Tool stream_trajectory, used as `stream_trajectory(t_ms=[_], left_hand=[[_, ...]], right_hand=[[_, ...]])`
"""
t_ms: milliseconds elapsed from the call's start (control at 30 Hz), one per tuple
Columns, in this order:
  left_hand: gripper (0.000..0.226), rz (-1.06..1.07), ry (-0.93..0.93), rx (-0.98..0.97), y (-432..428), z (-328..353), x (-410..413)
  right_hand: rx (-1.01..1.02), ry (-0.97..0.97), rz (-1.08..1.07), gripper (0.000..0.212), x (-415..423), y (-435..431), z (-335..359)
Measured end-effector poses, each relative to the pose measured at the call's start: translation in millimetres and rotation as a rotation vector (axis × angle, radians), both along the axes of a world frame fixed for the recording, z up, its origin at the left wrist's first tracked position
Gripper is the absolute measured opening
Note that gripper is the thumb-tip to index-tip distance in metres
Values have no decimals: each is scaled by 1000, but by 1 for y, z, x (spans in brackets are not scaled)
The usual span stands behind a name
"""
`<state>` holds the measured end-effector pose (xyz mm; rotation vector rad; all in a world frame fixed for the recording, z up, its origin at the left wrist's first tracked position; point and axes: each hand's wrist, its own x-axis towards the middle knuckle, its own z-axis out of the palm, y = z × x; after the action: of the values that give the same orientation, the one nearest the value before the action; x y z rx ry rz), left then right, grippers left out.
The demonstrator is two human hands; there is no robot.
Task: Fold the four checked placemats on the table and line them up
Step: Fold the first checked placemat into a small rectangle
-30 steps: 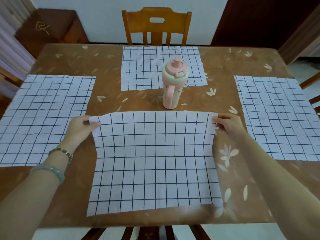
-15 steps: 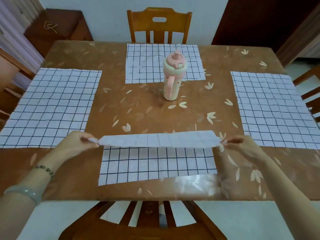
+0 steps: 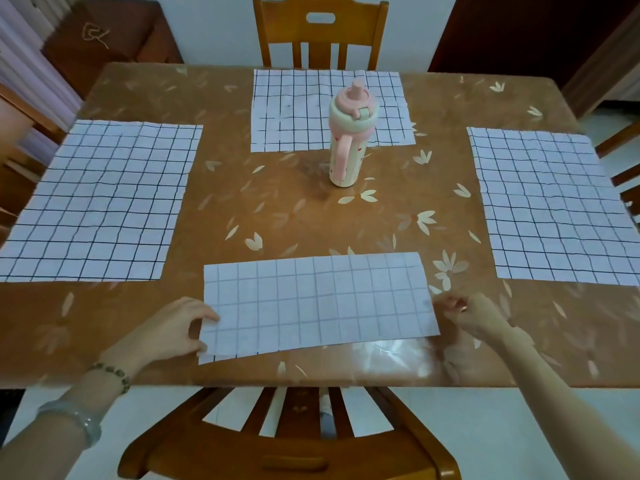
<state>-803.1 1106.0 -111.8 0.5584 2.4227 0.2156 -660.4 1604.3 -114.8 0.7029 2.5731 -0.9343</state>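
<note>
The folded placemat (image 3: 318, 303) lay flat at the middle of the table's (image 3: 294, 209) near edge. The left hand (image 3: 173, 329) pinched its left end. The right hand (image 3: 474, 315) curled at its right end, grip unclear. Unfolded lay the left placemat (image 3: 100, 199), far placemat (image 3: 294, 109) and right placemat (image 3: 550, 206), each at its own edge. A pink bottle (image 3: 348, 147) stood near the centre.

Brown table (image 3: 277, 209) with four checked placemats (image 3: 104, 199), pink bottle (image 3: 348, 143)
</note>
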Motion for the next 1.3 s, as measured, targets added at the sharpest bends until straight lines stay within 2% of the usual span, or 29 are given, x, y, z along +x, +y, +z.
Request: stream_trajectory(t_ms=[67,133,200,267,333,467,633,767,867,967,1100,1200,1300], left_hand=[[58,-38,-34,2,8,5,1],[59,-133,-38,39,27,9,3],[69,-202,57,156,52,3,5],[66,-203,221,227,80,-14,0],[60,-156,356,215,107,-35,-5],[56,-65,384,108,142,-64,-1],[61,-3,389,20,149,-91,6],[70,8,403,-23,139,-103,5],[74,45,417,-46,123,-105,0],[75,131,430,-63,97,-106,-9],[79,221,448,-108,63,-105,-21],[83,260,471,-139,47,-98,-26],[77,206,508,-113,59,-88,-20]], right_hand=[[65,42,17,20,-9,-4,6],[58,140,10,25,-23,-19,10],[79,265,17,31,-41,-53,9],[95,328,79,34,-61,-99,-2],[85,327,203,44,-76,-149,-21],[120,302,454,51,-95,-213,-65],[325,243,569,54,-99,-207,-97],[383,217,525,60,-95,-170,-100],[416,194,381,59,-89,-129,-103],[431,161,269,66,-80,-84,-102],[496,158,215,63,-69,-40,-103],[540,163,148,67,-69,-31,-100],[573,246,156,63,-83,-65,-87]])
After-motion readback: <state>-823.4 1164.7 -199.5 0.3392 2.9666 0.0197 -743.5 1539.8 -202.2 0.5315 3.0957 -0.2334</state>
